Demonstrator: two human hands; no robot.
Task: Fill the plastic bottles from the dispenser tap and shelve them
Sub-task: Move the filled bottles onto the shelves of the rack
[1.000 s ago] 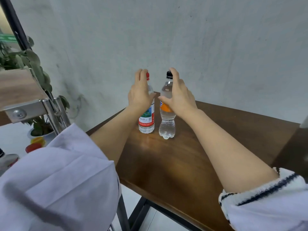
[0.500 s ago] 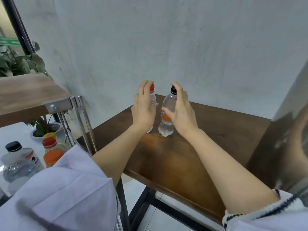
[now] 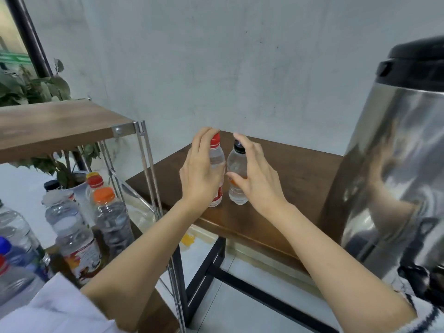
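Note:
Two small clear plastic bottles stand side by side on the far left corner of a brown wooden table (image 3: 295,188). My left hand (image 3: 200,173) wraps the red-capped bottle (image 3: 216,155) from the left and hides most of its body. My right hand (image 3: 255,181) holds the black-capped bottle with an orange label (image 3: 236,164), thumb across its front, fingers reaching up to the cap. Both bottles rest upright on the tabletop. A tall steel dispenser (image 3: 396,164) with a black lid stands at the right, its dark tap (image 3: 418,281) low down near my right sleeve.
A metal rack with a wooden top board (image 3: 60,121) stands at the left. Its lower level holds several capped bottles (image 3: 110,212). A potted plant (image 3: 31,85) sits behind it. A grey wall backs the table. The table's black frame and a pale floor lie below.
The view has pulled back and swung down and to the right, bringing the dispenser and the shelved bottles into sight. Both hands stay on the two bottles, which remain standing in place.

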